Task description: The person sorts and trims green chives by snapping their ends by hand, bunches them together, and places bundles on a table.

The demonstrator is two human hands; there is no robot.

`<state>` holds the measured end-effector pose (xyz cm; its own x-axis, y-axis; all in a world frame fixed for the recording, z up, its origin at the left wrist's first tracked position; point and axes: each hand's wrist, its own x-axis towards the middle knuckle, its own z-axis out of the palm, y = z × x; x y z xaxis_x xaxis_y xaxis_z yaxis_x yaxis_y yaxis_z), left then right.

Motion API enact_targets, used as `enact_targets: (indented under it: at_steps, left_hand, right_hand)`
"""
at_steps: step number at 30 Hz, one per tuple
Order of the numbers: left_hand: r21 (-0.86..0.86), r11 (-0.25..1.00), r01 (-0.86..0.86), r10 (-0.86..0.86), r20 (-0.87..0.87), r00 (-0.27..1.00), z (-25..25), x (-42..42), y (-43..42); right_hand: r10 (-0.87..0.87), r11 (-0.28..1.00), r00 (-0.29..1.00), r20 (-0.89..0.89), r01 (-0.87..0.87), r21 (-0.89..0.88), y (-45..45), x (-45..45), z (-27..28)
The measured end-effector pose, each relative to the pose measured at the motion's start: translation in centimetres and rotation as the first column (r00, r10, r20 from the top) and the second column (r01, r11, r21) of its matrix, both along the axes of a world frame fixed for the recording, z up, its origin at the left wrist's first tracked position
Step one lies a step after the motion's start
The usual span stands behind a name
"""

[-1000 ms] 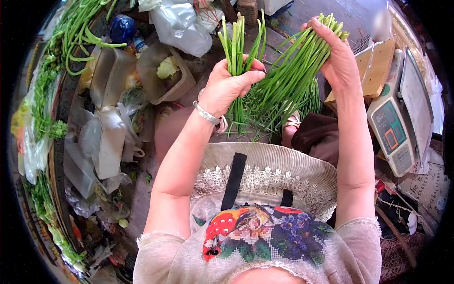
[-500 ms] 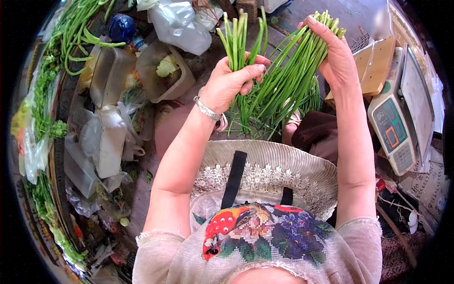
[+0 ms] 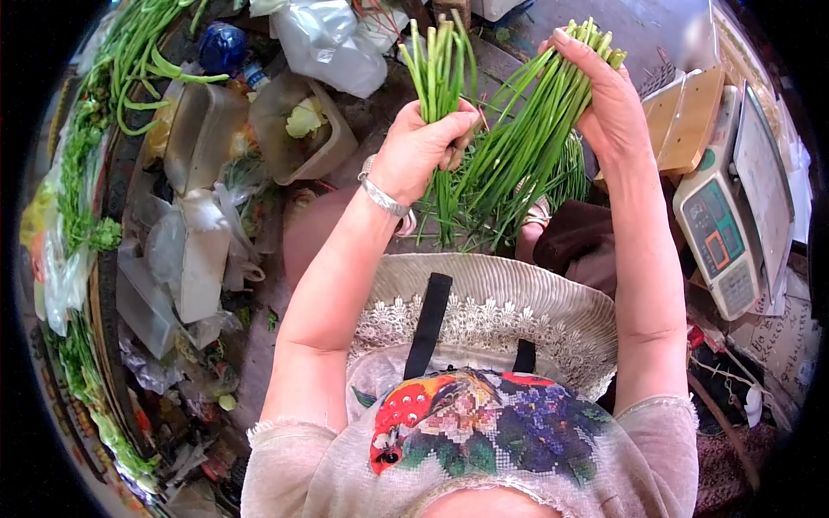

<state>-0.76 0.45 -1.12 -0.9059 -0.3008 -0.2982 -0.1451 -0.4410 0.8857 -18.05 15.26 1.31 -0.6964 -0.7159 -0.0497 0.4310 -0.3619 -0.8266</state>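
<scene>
A small bunch of green stalks (image 3: 439,73) stands upright in my left hand (image 3: 423,148), its cut ends above the fist and its leaves hanging below. My right hand (image 3: 600,99) is wrapped round a thicker bunch of long green stalks (image 3: 535,129), with the pale cut ends at the top and the leaves slanting down to the left. More thin green leaves (image 3: 566,177) lie on the ground under the two bunches, near a sandalled foot (image 3: 534,226). The leaves of the two bunches come close together between my hands.
On the right stand a scale (image 3: 721,246) and a wooden board (image 3: 691,121). At the left are a plastic tub (image 3: 332,151) with a pale leaf inside, white containers (image 3: 203,259), plastic bags (image 3: 332,47), a blue bottle (image 3: 222,47) and long green vegetables (image 3: 142,60).
The loose stalks at the right of my left hand have closed in on its bunch, and that hand's fingers have curled tighter. My right hand has shifted slightly left with its bunch.
</scene>
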Motion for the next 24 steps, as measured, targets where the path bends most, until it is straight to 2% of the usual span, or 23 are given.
enact_targets:
  at_steps: [1, 3, 5, 8, 11, 12, 15, 19, 21, 24]
  left_hand:
    - [0.001, 1.000, 0.001, -0.001, 0.001, 1.000, 0.0, 0.0, 0.0]
    - [-0.040, 0.992, -0.121, 0.125, 0.117, 0.985, 0.0, -0.1, 0.1]
    - [-0.035, 0.985, -0.169, 0.172, 0.126, 0.977, 0.4, 0.0, -0.1]
    - [-0.229, 0.921, -0.314, 0.338, 0.072, 0.939, 0.7, 0.2, -0.6]
    - [-0.296, 0.889, -0.350, 0.368, 0.004, 0.930, 0.6, 0.4, -0.6]
    - [-0.296, 0.889, -0.350, 0.368, 0.004, 0.930, 0.8, 0.5, -0.3]
    - [-0.242, 0.964, -0.113, 0.123, 0.030, 0.992, 0.9, 1.0, 0.3]
    - [-0.319, 0.947, -0.025, 0.048, 0.064, 0.997, 0.1, 0.3, 1.7]
    - [-0.349, 0.935, -0.060, 0.055, -0.024, 0.998, -1.1, 0.0, 1.9]
    - [-0.431, 0.897, -0.100, 0.114, 0.008, 0.993, -1.4, -0.4, 2.1]
  right_hand:
    - [-0.039, 0.999, 0.999, 0.014, 0.038, 0.032, 0.0, -0.1, -0.1]
    - [-0.077, 0.995, 0.997, 0.027, 0.075, 0.064, -0.1, -0.4, -0.4]
    - [-0.184, 0.975, 0.981, 0.056, 0.175, 0.133, -0.1, -1.0, -0.8]
    - [-0.248, 0.961, 0.968, 0.021, 0.244, 0.127, 0.0, -1.1, -0.9]
    - [-0.278, 0.954, 0.961, -0.012, 0.278, 0.112, 0.2, -1.0, -0.9]
    - [-0.282, 0.953, 0.959, -0.016, 0.282, 0.110, 0.2, -1.0, -0.9]
    - [-0.325, 0.939, 0.945, -0.013, 0.325, 0.109, 0.0, -1.1, -1.2]
    - [-0.331, 0.938, 0.944, -0.003, 0.329, 0.112, -0.1, -0.9, -1.2]
    - [-0.346, 0.932, 0.938, -0.020, 0.346, 0.105, -0.3, -0.7, -1.2]
    - [-0.342, 0.934, 0.940, 0.002, 0.340, 0.109, -0.7, -0.1, -0.8]
